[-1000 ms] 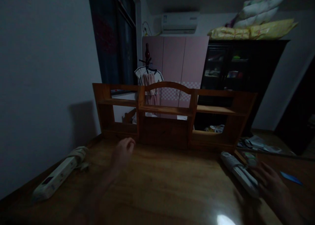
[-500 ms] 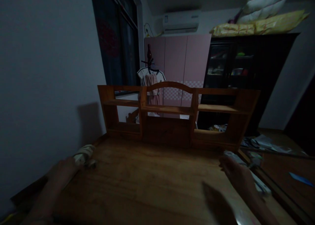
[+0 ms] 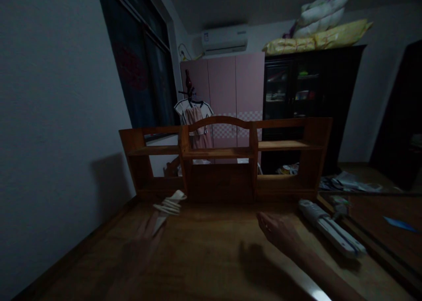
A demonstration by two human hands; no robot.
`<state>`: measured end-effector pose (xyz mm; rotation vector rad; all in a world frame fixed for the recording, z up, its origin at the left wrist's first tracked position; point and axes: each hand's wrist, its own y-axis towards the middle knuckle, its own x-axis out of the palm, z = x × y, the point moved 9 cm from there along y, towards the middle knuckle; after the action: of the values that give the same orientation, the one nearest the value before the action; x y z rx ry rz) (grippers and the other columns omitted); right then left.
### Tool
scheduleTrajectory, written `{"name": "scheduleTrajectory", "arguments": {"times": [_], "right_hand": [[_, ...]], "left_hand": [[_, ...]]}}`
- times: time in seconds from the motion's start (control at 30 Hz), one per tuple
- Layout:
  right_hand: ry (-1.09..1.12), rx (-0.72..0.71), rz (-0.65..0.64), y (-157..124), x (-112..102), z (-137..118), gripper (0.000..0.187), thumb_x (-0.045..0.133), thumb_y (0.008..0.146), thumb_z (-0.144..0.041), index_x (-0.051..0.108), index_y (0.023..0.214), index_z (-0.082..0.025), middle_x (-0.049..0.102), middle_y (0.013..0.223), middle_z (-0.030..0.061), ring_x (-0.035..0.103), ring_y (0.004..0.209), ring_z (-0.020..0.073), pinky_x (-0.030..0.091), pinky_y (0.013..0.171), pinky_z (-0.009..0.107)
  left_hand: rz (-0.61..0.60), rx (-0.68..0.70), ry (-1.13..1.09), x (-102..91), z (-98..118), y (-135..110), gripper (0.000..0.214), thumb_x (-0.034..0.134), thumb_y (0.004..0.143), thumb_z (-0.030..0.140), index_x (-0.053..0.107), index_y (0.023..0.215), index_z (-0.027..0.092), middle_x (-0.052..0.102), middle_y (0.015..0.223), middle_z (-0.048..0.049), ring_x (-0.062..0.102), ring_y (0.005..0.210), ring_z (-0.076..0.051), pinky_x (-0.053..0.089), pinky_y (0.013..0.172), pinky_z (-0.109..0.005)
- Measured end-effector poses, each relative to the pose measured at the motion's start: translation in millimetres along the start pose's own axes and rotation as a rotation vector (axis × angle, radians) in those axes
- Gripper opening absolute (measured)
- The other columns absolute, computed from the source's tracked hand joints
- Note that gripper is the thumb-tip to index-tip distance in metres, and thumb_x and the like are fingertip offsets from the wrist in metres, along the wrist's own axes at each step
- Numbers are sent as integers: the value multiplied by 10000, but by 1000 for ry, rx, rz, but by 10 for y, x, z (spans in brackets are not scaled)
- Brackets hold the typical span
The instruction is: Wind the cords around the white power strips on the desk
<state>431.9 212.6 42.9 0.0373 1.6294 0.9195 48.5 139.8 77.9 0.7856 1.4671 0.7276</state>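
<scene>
On the left, my left hand [image 3: 145, 233], blurred, is clamped on the near part of the left strip [image 3: 169, 206]. That strip juts past my fingers toward the shelf [image 3: 220, 153], above the desk [image 3: 201, 252]. It is pale, slim and tilted, with cord wound in several loops about its far part. The one shelf stands along the desk's far side, in three sections side by side. Next comes my right hand [image 3: 277, 228], over the desk, its fingers bent inward; I cannot tell whether they meet. To its right, apart from it, lies the right strip [image 3: 332, 233], long and whitish, with cord bundled at its far end. That makes two strips.
</scene>
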Motion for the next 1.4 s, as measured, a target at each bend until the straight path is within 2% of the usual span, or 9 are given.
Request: {"name": "scheduleTrajectory", "arguments": {"times": [0.2,0.3,0.37,0.57,0.73,0.9,1.07,1.27,1.4], "right_hand": [[81,-109,-9,-25,280,-382,351,405,883,-121,564,1193,-162,662,833,81,605,736,179,414,652,271],[190,-69,-22,-98,349,-331,290,440,846,-102,614,1067,-175,651,865,77,594,756,181,440,684,277],[286,-22,-18,-123,334,-246,246,455,829,-100,629,980,-186,648,916,79,596,783,182,457,703,279],[616,54,-1,-88,257,-178,375,481,828,-109,583,1163,-242,576,1211,91,560,1087,193,452,907,291],[739,114,-21,-56,310,-247,359,491,813,-120,613,1133,-230,560,1242,97,569,1071,195,465,866,268],[685,220,-52,-98,433,-70,218,466,818,-154,681,798,-182,668,913,59,623,851,183,450,741,246],[652,446,-22,-208,476,301,311,426,838,-212,574,568,-171,582,562,1,569,585,150,382,577,239],[967,554,127,-175,399,408,322,417,910,-408,606,771,-187,636,763,35,598,762,191,442,715,288],[1297,636,42,-161,607,322,364,403,911,-477,602,1025,-195,652,921,71,615,865,220,469,773,342]], "left_hand": [[-10,373,-140,470,1320,96,308,515,852,158,537,1158,190,575,1138,-137,559,1042,-250,504,840,-381],[55,570,-259,542,1837,91,286,524,835,103,563,1098,208,579,1127,-124,558,1037,-249,490,868,-416],[80,635,-315,586,2014,58,295,534,819,84,572,1081,213,576,1141,-121,554,1048,-254,489,868,-428],[77,621,-375,739,2032,-81,292,481,832,72,599,1065,204,562,1200,-129,535,1103,-262,483,884,-442],[-16,569,-412,828,1982,-126,401,452,814,22,568,1156,195,492,1303,-144,490,1171,-259,472,911,-423],[-114,563,-441,871,2020,-128,477,469,787,19,528,1229,190,442,1351,-145,472,1186,-252,461,935,-410],[-98,593,-417,822,2024,-115,424,466,803,37,555,1186,196,439,1356,-133,492,1150,-260,472,907,-434],[-125,707,-409,780,2093,-184,359,454,877,103,538,1206,220,373,1441,-81,466,1187,-246,439,962,-453],[-70,852,-402,664,2189,-296,276,503,889,165,563,1145,251,360,1457,-35,436,1224,-257,388,1010,-504]]}}
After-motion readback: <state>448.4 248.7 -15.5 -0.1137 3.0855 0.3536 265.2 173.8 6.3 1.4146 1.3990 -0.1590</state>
